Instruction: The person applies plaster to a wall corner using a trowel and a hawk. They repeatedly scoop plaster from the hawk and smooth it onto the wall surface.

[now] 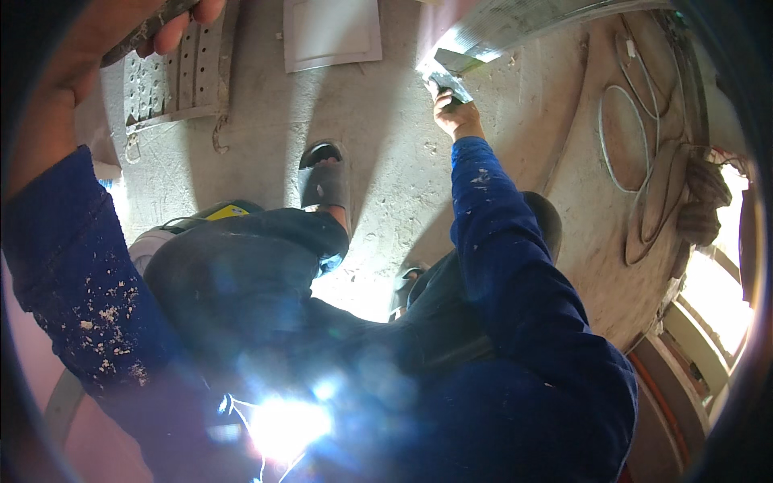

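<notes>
At the upper left, my left hand [80,68] is closed around a dark, worn bar [145,30], whose far end runs out of view. My right hand [457,115] is stretched forward and grips a grey, flat-faced hand tool [448,80]; its exact kind is unclear. The tool is right by the lit end of a long, pale ribbed panel or strip [531,32] that curves along the top. Whether the two touch I cannot tell. Pale splashes mark both blue sleeves.
A perforated metal step or platform [173,76] stands at the upper left, beside a pale square panel [332,34]. On the right a looped cable [604,133] lies near brown cloth [702,197]. My sandalled foot [324,181] rests on the dusty floor [386,177]; a bright lamp [288,427] glares below.
</notes>
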{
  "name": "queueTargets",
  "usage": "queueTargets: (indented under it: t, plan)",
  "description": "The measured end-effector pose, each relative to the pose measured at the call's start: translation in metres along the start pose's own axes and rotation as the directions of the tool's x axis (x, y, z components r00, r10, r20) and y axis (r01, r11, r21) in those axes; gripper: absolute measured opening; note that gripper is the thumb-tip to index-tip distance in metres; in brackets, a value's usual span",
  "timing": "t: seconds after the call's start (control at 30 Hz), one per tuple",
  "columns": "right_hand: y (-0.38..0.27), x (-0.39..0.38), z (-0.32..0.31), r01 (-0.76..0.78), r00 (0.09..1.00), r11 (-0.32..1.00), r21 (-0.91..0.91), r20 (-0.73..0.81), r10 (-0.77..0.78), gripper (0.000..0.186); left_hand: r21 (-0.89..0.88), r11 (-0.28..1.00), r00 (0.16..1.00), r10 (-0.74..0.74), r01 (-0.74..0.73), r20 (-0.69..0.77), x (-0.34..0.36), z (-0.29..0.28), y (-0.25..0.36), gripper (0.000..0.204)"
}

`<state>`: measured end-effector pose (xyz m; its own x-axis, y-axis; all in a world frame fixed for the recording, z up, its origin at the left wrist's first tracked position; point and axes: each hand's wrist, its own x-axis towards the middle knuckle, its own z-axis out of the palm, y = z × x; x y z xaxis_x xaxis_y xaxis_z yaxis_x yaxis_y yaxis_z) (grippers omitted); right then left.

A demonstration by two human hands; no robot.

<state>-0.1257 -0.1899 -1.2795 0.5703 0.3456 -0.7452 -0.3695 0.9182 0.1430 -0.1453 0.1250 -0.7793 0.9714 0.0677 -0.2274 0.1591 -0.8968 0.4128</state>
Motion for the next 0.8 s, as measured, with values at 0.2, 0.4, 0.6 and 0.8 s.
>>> queueTargets:
  t: [0.2,0.4,0.6,0.8]
  plan:
    - [0.014,0.011,0.019,0.117,0.987,0.993,0.023,0.106,-0.119,0.030,0.013,1.000,1.000,0.001,-0.001,-0.009,0.000,0.002,-0.002,0.033]
    - [0.013,0.000,0.011,0.125,0.987,0.976,0.179,0.073,-0.140,0.034,0.013,1.000,1.000,-0.011,0.011,-0.011,0.000,0.001,-0.006,0.033]
    - [0.010,-0.008,0.006,0.007,0.999,1.000,0.023,0.045,-0.008,0.036,0.021,1.000,1.000,-0.001,0.001,-0.010,0.003,-0.001,-0.008,0.033]
    - [0.006,0.008,0.025,-0.024,0.989,1.000,-0.019,0.144,0.026,0.040,0.035,0.999,1.000,0.011,-0.011,-0.003,0.005,0.001,-0.005,0.033]
